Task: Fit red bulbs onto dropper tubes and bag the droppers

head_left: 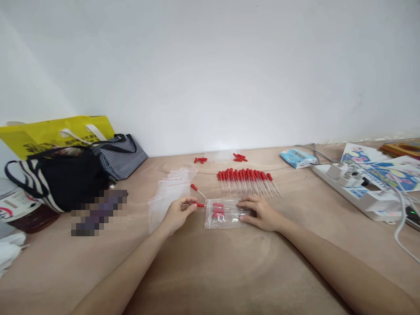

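Note:
My left hand (180, 213) pinches a red-capped dropper (198, 204) at the open left end of a clear zip bag (231, 221). Several red-capped droppers lie inside that bag. My right hand (259, 213) holds the bag's right end against the table, thumb and fingers on the plastic. Another red-capped dropper (198, 191) lies slantwise just above the bag. Behind the bag is a row of several droppers (244, 175), red caps toward the wall. A stack of flat clear bags (166, 201) lies beside my left hand.
Two small piles of red pieces (200, 160) (240, 157) lie near the wall. At the left stand a black bag (77, 179), a striped bag (121, 159) and a yellow bag (42, 133). A blue packet (297, 158) and a power strip (364, 201) are at the right.

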Demonstrator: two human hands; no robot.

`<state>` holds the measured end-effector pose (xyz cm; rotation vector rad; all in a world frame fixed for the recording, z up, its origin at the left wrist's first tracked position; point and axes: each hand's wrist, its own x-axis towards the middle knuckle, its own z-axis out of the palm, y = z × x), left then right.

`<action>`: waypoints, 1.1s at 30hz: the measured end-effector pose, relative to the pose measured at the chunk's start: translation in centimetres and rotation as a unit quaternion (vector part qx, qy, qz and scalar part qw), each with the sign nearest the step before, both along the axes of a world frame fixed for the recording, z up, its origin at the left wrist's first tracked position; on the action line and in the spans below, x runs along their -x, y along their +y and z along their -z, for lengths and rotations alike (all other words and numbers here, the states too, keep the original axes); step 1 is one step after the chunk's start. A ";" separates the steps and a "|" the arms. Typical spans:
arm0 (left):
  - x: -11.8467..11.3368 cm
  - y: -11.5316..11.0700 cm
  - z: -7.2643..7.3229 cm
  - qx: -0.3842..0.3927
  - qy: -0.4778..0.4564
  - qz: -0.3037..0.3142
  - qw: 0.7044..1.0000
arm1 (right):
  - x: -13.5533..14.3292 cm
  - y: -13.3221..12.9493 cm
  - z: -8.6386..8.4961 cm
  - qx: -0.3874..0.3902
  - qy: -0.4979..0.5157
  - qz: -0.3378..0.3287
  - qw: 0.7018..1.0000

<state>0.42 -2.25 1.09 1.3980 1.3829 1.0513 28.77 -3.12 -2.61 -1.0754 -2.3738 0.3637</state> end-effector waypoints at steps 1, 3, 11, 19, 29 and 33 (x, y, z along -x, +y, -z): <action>-0.2 0.0 -0.1 -0.008 0.012 0.010 1.000 | 0.0 0.0 0.0 0.000 0.000 -0.001 1.000; -0.6 0.1 0.0 -0.019 0.034 0.033 0.999 | 0.0 0.0 -0.1 0.000 -0.001 -0.001 1.000; -2.3 0.8 0.9 -0.037 0.082 0.083 0.993 | 0.0 0.1 0.1 -0.016 0.007 -0.006 1.000; -3.7 0.3 1.7 -0.086 0.126 0.071 0.986 | 0.0 0.0 0.0 -0.019 0.015 -0.010 1.000; -3.5 -0.3 1.2 -0.163 0.237 0.205 0.935 | -0.3 -0.2 -0.3 -0.052 0.013 0.025 0.998; -3.2 -0.6 1.5 -0.187 0.292 0.227 0.910 | -0.4 -0.4 -0.6 -0.042 -0.008 0.019 0.999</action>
